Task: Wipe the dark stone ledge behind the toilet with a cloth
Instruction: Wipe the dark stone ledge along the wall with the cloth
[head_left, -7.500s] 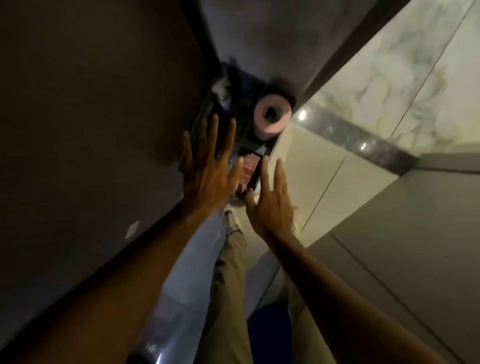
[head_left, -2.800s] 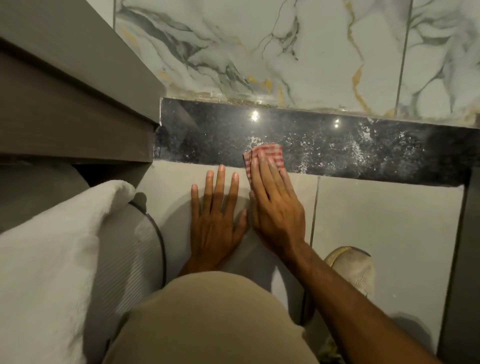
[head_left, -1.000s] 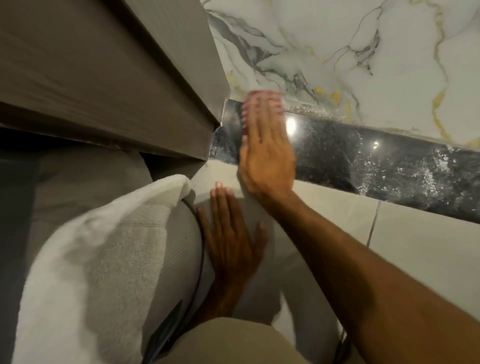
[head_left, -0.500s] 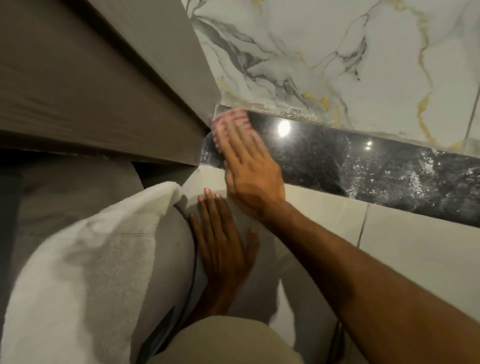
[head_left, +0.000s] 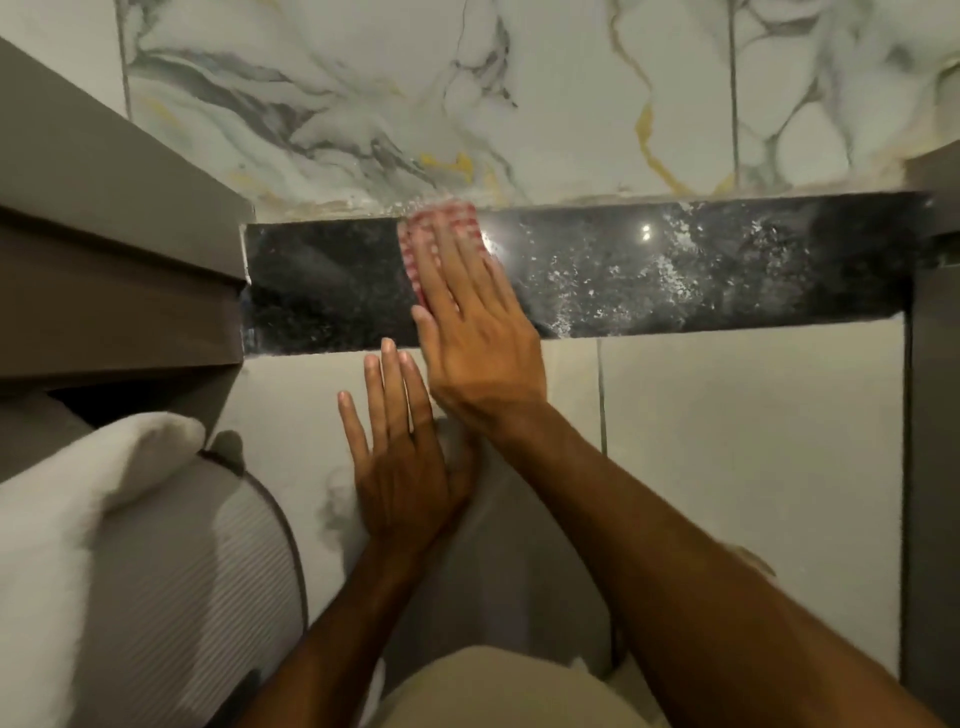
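The right hand (head_left: 470, 332) lies flat, fingers together, pressing a red-and-white checked cloth (head_left: 441, 228) onto the dark stone ledge (head_left: 701, 275); the cloth is blurred and shows only past the fingertips, left of the ledge's middle. The left hand (head_left: 402, 462) is spread wide and empty, palm against the pale tiled face (head_left: 727, 441) just below the ledge. White specks cover the ledge to the right of the cloth. Marble-patterned wall tile (head_left: 363, 104) rises behind it. A white towel (head_left: 67, 519) sits lower left.
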